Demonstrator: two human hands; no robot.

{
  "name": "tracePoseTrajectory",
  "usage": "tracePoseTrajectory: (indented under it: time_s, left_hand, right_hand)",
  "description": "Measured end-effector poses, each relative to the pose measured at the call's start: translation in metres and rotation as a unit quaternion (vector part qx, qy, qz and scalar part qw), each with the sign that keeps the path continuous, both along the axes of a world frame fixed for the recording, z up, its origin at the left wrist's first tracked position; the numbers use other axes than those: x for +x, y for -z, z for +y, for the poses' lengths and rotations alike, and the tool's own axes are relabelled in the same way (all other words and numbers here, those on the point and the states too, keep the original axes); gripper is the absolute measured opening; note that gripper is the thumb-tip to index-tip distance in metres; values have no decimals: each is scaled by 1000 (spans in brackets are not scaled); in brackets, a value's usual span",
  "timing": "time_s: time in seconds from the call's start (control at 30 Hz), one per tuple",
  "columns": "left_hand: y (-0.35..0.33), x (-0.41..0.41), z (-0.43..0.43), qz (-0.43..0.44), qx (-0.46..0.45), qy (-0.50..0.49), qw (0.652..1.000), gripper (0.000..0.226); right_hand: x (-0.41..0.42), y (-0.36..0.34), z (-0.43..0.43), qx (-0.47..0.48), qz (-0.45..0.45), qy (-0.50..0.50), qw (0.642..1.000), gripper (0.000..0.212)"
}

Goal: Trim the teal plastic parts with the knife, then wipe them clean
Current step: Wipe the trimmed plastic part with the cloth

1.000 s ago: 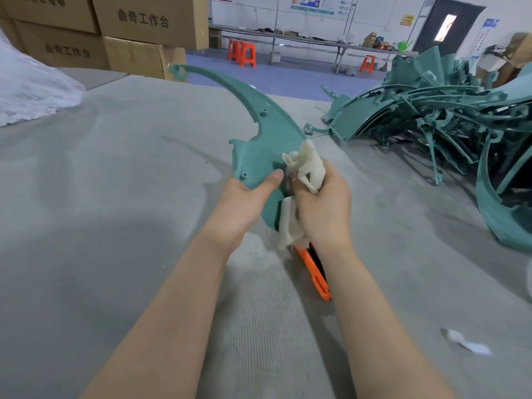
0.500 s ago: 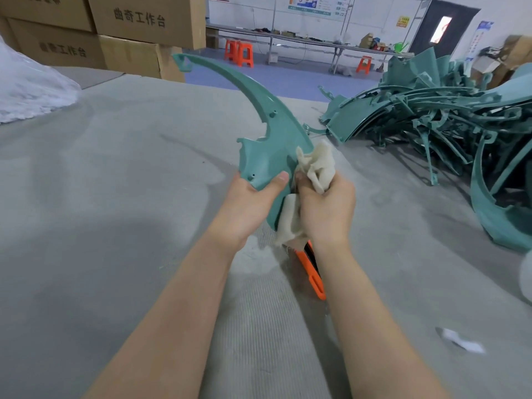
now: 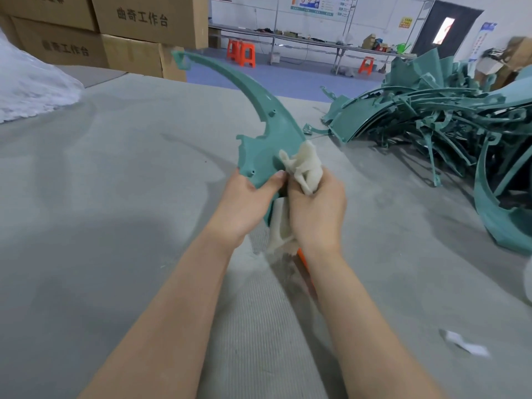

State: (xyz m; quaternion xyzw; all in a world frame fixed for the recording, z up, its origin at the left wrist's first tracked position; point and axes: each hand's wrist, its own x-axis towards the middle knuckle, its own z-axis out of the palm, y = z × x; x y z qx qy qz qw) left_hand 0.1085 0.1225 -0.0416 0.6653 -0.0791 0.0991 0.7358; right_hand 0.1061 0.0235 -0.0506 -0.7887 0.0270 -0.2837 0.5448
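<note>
- The left hand [image 3: 244,203] grips the lower end of the teal part [image 3: 267,133]. The thumb lies across its near face and the fingers are hidden behind it.
- The part is held above the tabletop [image 3: 115,197], its narrow curved tip pointing up and to the left toward the boxes [image 3: 144,24].
- The right hand [image 3: 316,214] is closed round a bunched white cloth [image 3: 305,165] and presses it against the part's face, just beside the left thumb. A tail of cloth hangs below the hand.
- Compared with a second ago, both grips are unchanged and the tip of the part stands a little higher.
- Compared with half a second ago, the cloth sits slightly further in from the part's right edge.
- An orange knife [image 3: 305,269] shows under the right wrist, and the forearm covers more of it than before. I cannot tell whether it lies on the tabletop or is held.
- A pile of teal parts [image 3: 431,122] lies on the tabletop to the right, well apart from the hands and in the same place as earlier.
- A white scrap [image 3: 466,345] lies on the tabletop near the right forearm.
</note>
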Motion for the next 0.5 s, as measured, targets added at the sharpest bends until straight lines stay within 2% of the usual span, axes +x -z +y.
tracePoseTrajectory:
  time_s: [0.2,0.4,0.5]
  left_hand:
    - [5,-2,-4,5,45,19,999,21]
    - [5,4,4,2,-1,-7,1000,22]
    - [9,3,4,13,9,5,1000,20]
  right_hand:
    - [8,0,-17,3,20,41,999,6]
    - [-1,5,12,-27,11,-28,999,3]
    - [7,6,-6,-20,30,13,999,4]
